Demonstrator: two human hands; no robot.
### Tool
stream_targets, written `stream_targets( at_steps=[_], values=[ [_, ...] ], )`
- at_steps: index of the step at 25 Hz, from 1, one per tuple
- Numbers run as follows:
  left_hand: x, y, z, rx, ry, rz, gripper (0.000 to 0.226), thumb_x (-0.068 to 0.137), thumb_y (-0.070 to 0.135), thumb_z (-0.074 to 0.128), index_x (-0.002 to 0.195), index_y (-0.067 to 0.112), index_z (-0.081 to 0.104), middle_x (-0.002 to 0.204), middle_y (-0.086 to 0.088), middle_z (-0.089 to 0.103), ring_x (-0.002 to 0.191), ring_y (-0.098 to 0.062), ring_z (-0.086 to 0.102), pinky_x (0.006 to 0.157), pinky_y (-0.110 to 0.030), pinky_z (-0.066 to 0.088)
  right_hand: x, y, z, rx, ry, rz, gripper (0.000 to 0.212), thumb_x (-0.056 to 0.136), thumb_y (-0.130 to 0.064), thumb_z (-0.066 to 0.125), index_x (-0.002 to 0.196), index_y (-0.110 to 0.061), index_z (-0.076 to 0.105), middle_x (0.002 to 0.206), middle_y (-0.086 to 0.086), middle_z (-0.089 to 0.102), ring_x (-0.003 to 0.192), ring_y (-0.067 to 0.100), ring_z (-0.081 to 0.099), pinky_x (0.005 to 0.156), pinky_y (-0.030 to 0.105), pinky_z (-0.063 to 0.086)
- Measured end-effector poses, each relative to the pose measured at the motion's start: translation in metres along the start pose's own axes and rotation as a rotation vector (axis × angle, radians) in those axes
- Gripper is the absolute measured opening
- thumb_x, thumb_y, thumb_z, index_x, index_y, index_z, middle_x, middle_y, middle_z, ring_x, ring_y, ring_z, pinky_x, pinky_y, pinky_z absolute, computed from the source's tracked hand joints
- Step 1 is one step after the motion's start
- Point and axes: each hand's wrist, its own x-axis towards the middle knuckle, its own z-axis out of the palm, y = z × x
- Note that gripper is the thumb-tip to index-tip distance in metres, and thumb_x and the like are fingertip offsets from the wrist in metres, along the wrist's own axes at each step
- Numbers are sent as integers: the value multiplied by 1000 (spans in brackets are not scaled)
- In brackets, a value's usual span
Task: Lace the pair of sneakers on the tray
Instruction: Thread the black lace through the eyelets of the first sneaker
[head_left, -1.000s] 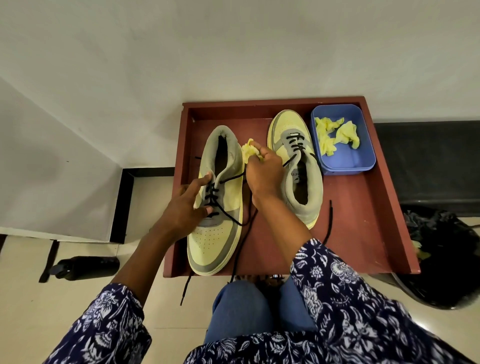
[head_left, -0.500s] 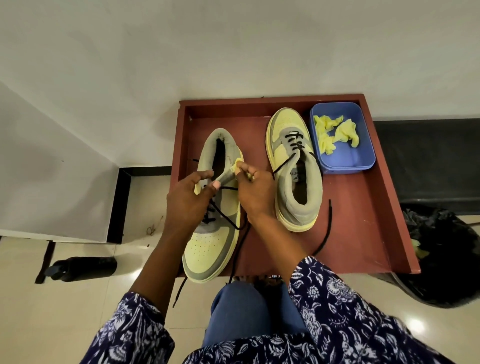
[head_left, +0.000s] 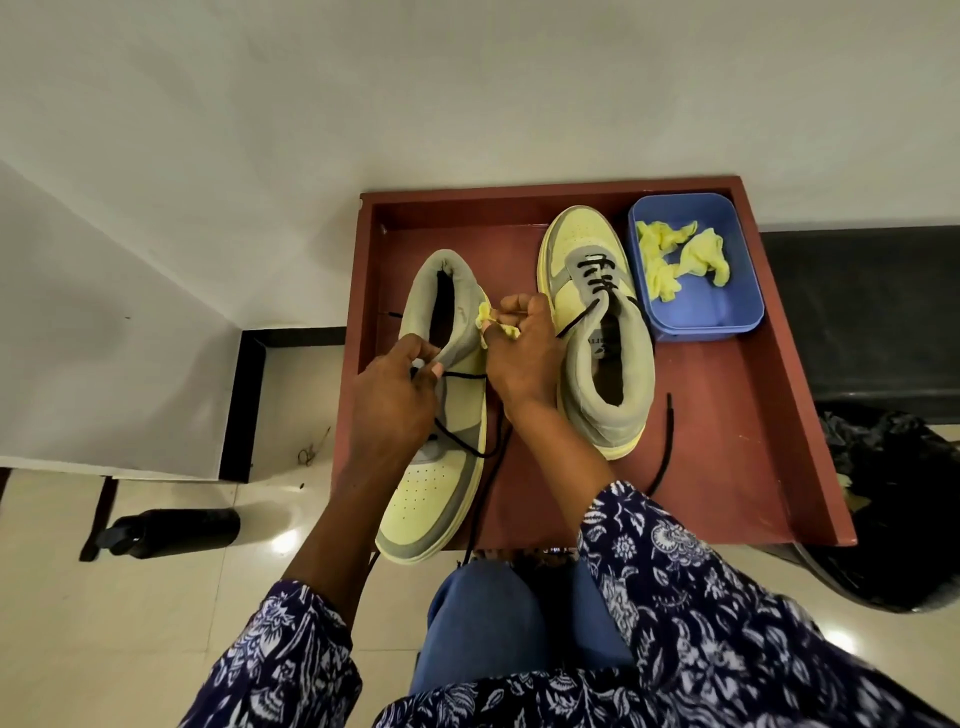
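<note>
- Red wooden tray (head_left: 737, 467) carries both sneakers, toes in opposite directions. Left sneaker (head_left: 441, 483) has its toe toward the person and hangs a little over the near edge; right sneaker (head_left: 602, 332) has its toe toward the wall.
- Left hand (head_left: 389, 410) pinches the tongue/collar of the left sneaker, fingers curled on it, prob. to steady the shoe and keep the eyelets open.
- Right hand (head_left: 519, 358) is curled around a small yellow wad (head_left: 491, 327), w/ fingertips near the collar; I judge it is stuffing paper taken from the shoe, but cannot tell for sure.
- Black lace (head_left: 462, 447) of the left sneaker is only partly threaded; loose ends fall over the tray edge, approx. toward the knees.
- Right sneaker has lace through the front eyelets only; its free end (head_left: 665, 447) lies on the tray beside the heel.
- Blue plastic tub (head_left: 727, 317) in the far right corner holds more yellow wads (head_left: 680, 260), just beside the right sneaker.
- On the floor: black bottle (head_left: 171, 530) at left, black bin bag (head_left: 898, 509) at right. Neither blocks the hands; the wad occupies the right hand, so lacing must wait.
</note>
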Motion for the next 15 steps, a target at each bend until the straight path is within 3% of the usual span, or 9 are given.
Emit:
stream_targets(
  at_steps=[4, 9, 13, 15],
  values=[
    [0, -1, 0, -7, -4, -8, 12, 91, 20, 54, 100, 14, 60, 96, -9, 65, 79, -20, 62, 52, -16, 42, -16, 4, 0, 0, 3, -47, 16, 85, -5, 60, 94, -14, 50, 101, 4, 67, 91, 14, 62, 83, 33, 51],
    [1, -3, 0, -21, -8, -11, 10, 92, 18, 53, 98, 14, 60, 97, -7, 64, 82, -19, 59, 65, -26, 52, -51, 16, 6, -91, 34, -409, 9, 84, -4, 59, 92, -1, 56, 89, 10, 66, 78, 25, 62, 68, 34, 49],
    [2, -5, -1, -18, -29, -13, 8, 92, 18, 53, 96, 14, 59, 92, -8, 63, 73, -17, 56, 57, -25, 47, -33, 12, 6, -42, 58, -273, 6, 85, -5, 59, 87, -5, 54, 88, 3, 63, 80, 17, 59, 70, 28, 46],
    [2, -5, -1, -22, -39, -5, 8, 92, 18, 53, 96, 13, 58, 90, -7, 62, 69, -14, 55, 51, -19, 42, -16, 9, 5, -22, 67, -154, 16, 83, -4, 60, 83, -13, 47, 89, 5, 63, 84, 18, 61, 73, 26, 42]
  ],
)
